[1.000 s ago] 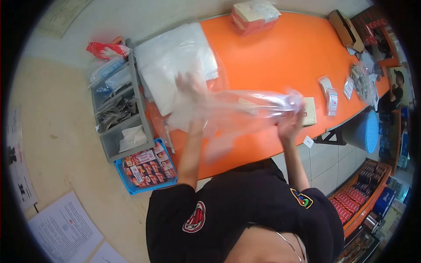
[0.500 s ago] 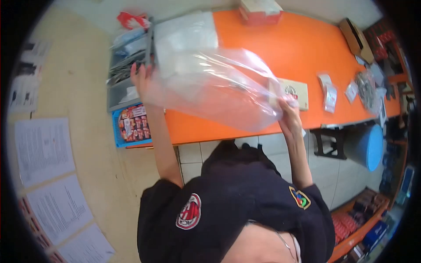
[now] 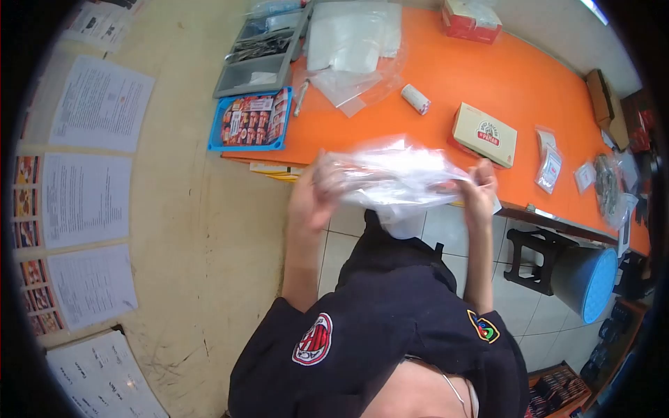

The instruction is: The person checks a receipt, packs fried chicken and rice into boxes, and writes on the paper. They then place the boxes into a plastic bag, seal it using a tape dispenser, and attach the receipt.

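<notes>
A clear plastic bag is bunched between my two hands, just in front of the orange table's edge. My left hand is at the bag's left end, partly behind the plastic and blurred, its fingers wrapped round it. My right hand pinches the bag's right end. Beyond it lies a cream and red box on the table. A small white roll lies to the left of that box. A stack of clear plastic bags lies at the table's back left.
On the orange table are a grey compartment tray, a blue basket, a red and white box and small packets. A black stool and a blue-topped bin stand below at the right.
The bag, stretched wide over the table before, is now gathered smaller and nearer my body. My left hand has moved right and down, closer to my right hand. The view has shifted.
</notes>
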The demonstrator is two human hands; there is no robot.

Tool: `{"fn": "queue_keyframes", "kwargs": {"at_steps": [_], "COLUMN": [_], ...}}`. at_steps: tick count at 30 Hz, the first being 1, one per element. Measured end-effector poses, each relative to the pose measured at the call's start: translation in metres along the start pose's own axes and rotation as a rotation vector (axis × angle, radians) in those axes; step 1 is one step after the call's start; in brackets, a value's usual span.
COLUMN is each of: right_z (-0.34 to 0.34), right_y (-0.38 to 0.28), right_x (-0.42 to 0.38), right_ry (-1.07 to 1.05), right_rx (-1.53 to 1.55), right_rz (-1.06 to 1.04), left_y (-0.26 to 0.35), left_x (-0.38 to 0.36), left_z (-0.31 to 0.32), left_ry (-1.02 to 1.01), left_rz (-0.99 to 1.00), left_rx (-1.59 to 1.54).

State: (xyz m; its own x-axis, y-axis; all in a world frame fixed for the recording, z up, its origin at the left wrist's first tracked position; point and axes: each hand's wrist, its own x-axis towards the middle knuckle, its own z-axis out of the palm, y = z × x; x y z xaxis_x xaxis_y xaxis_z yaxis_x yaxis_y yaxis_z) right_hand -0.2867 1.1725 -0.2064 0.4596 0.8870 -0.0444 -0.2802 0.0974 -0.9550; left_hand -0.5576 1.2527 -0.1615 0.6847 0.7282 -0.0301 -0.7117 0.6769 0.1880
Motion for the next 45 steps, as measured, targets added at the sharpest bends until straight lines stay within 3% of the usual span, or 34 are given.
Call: {"fn": "queue_keyframes", "kwargs": {"at_steps": [2,3,4,5,6,7,9,11,13,14,16,17,19,20,21,22,23,24,25,26,28,29,31,32,34,35,37,38,39,40,41,43,44,45], "right_z": [-0.023,-0.011,-0.001,0.007,0.016,0.028,0.069,0.071,0.072,0.072,0.074,0.078,0.083,0.079,0.087,0.096,0.094,0.094,0.099,0.090,0.063,0.055,0.052,0.053,0.058,0.062,0.069,0.067,0.062,0.056,0.059,0.027,0.029,-0.030], "right_y": [0.006,-0.012,-0.034,-0.061,-0.068,-0.070,-0.042,-0.018,0.020,0.019,0.014,0.017,0.017,0.027,-0.003,0.033,0.031,0.032,0.031,0.025,0.013,0.011,0.008,0.008,0.010,0.010,0.016,0.037,0.070,0.088,0.093,0.055,-0.032,0.027], "right_x": [-0.001,-0.009,-0.018,-0.028,-0.051,-0.057,-0.049,0.001,0.045,0.048,0.058,0.057,0.066,0.058,0.049,0.039,0.045,0.046,0.046,0.065,0.100,0.109,0.106,0.098,0.076,0.065,0.054,0.047,0.039,0.033,0.022,0.001,-0.012,-0.042], "right_ry": [0.098,0.141,0.192,0.146,-0.075,-0.557,-0.681,-0.837,-0.874,-0.866,-0.866,-0.855,-0.969,-0.882,-0.924,-0.837,-0.816,-0.648,-0.476,-0.502,-0.694,-0.724,-0.768,-0.786,-0.808,-0.806,-0.661,-0.622,-0.386,-0.138,0.009,-0.161,0.071,0.124], "right_rx": [-0.115,-0.410,-0.718,-0.962,-1.003,-0.692,-1.179,-0.298,-0.324,-0.327,-0.687,-0.685,-0.780,-0.766,-0.790,-0.955,-0.975,-0.947,-0.885,-0.802,-0.684,-0.705,-0.836,-0.878,-0.883,-0.847,-0.636,-0.607,-0.358,-0.107,0.260,-0.919,-0.760,-0.695], "right_rz": [-0.065,-0.279,-0.488,-0.930,-1.073,-1.301,-1.049,-0.532,-0.162,-0.163,-0.407,-0.396,0.077,-0.124,-0.229,-0.378,-0.369,-0.689,-1.004,-0.929,-0.377,-0.205,-0.051,0.025,0.215,0.309,0.610,0.606,0.714,0.785,0.531,-0.151,0.583,0.538], "left_y": [-0.024,-0.025,-0.020,-0.020,-0.028,-0.035,-0.049,-0.057,-0.033,-0.015,0.006,0.011,0.019,0.020,0.020,0.015,0.003,-0.008,-0.020,-0.026,-0.012,-0.001,0.024,0.037,0.056,0.057,0.039,0.028,0.015,-0.016,-0.045,-0.076,-0.087,-0.101], "left_x": [-0.025,-0.027,-0.027,-0.024,-0.019,-0.016,-0.016,-0.019,-0.018,-0.021,-0.019,-0.018,-0.010,-0.004,0.007,0.022,0.032,0.035,0.036,0.040,0.037,0.037,0.045,0.053,0.068,0.070,0.074,0.077,0.083,0.094,0.107,0.147,0.172,0.194], "left_z": [0.064,0.069,0.072,0.075,0.083,0.094,0.114,0.129,0.128,0.131,0.132,0.131,0.126,0.120,0.113,0.106,0.097,0.094,0.097,0.101,0.122,0.122,0.120,0.120,0.120,0.122,0.128,0.131,0.134,0.129,0.113,0.033,0.025,0.076], "left_ry": [0.404,0.378,0.428,0.470,0.429,0.388,0.325,0.155,0.185,0.236,0.273,0.290,0.258,0.291,0.322,0.284,0.322,0.375,0.188,0.021,0.046,0.110,0.095,0.134,0.120,0.121,-0.232,-0.454,-0.707,-0.912,-1.115,-1.375,-1.516,-0.793], "left_rz": [-0.007,-0.026,0.077,0.178,0.145,0.038,-0.106,-0.040,0.150,0.108,0.068,0.056,0.035,0.105,0.170,0.154,0.087,0.019,-0.018,-0.038,-0.020,0.019,-0.042,-0.009,0.185,0.187,0.420,0.526,0.636,0.418,0.203,-0.008,-0.334,-1.135], "left_rx": [0.628,0.624,0.719,0.808,0.796,0.831,0.862,1.632,1.606,1.575,1.547,1.496,1.447,1.362,1.273,1.264,1.455,1.648,1.606,1.564,1.389,1.409,1.077,1.092,1.954,1.959,2.181,2.269,2.323,2.170,1.989,2.633,2.799,2.361]}}
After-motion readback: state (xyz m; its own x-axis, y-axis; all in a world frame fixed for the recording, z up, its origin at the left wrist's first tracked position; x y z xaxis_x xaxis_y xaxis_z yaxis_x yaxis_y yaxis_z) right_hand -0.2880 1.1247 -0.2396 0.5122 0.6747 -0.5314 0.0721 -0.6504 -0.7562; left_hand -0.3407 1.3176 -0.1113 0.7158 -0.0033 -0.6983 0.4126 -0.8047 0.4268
